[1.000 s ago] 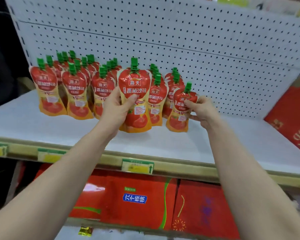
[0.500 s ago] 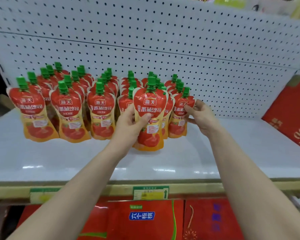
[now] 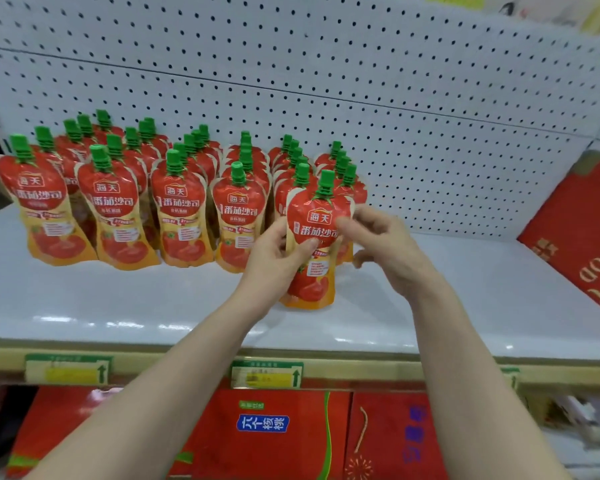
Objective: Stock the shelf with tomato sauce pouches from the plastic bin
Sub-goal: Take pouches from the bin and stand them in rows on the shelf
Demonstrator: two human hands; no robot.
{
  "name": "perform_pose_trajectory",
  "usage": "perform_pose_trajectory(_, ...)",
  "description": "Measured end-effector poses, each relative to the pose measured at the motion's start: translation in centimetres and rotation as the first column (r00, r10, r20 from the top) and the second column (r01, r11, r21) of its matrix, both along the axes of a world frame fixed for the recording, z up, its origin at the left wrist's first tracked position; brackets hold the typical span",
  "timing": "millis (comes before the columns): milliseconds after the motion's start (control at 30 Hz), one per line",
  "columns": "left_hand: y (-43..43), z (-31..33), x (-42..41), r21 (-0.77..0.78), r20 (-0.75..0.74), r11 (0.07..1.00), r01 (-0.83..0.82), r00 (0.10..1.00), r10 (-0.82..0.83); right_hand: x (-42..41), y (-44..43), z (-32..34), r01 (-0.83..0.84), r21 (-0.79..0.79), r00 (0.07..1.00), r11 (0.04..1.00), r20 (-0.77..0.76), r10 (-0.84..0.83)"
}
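Right hand (image 3: 388,247) leaves the rear pouches (image 3: 342,164) for the front pouch (image 3: 317,216).
Left hand (image 3: 278,261) grips it upright, label facing out; whether the right hand holds it is unclear.

A white pegboard panel (image 3: 395,98), dotted with dark holes, backs the pale shelf (image 3: 118,306). Its glossy board throws back streaks of overhead light, brightest near the front edge. Green-and-yellow price labels (image 3: 267,374) sit along the beige front rail. Red cartons (image 3: 274,438) stand below — another red box (image 3: 582,244) leans at the right.
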State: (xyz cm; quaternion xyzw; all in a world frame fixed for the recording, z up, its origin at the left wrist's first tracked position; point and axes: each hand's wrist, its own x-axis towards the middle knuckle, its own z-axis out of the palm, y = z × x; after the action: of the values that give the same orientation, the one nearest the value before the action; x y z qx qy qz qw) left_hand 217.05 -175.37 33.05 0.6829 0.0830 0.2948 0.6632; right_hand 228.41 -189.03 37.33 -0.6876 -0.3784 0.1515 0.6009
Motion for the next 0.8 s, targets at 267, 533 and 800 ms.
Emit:
perform_pose_trajectory(267, 0.3, 2.0, 1.7, 0.592, 0.164, 0.697, -0.404, 0.907, 0.387, 3.7, -2.1, -0.2, 0.081, -0.004, 0.988, 0.997, -0.133, -0.081)
perform_pose_trajectory(533, 4.6, 6.6, 4.2, 0.859, 0.092, 0.393, -0.327, 0.855, 0.510, 6.1, 0.6, -2.1, 0.140, -0.044, 0.978, 0.989, -0.149, -0.145)
perform_pose_trajectory(800, 4.8, 6.0, 5.3, 0.927, 0.033, 0.312, -0.209, 0.872, 0.488, 5.3, 1.7, -4.1, 0.305, -0.123, 0.952, 0.944, 0.028, -0.304)
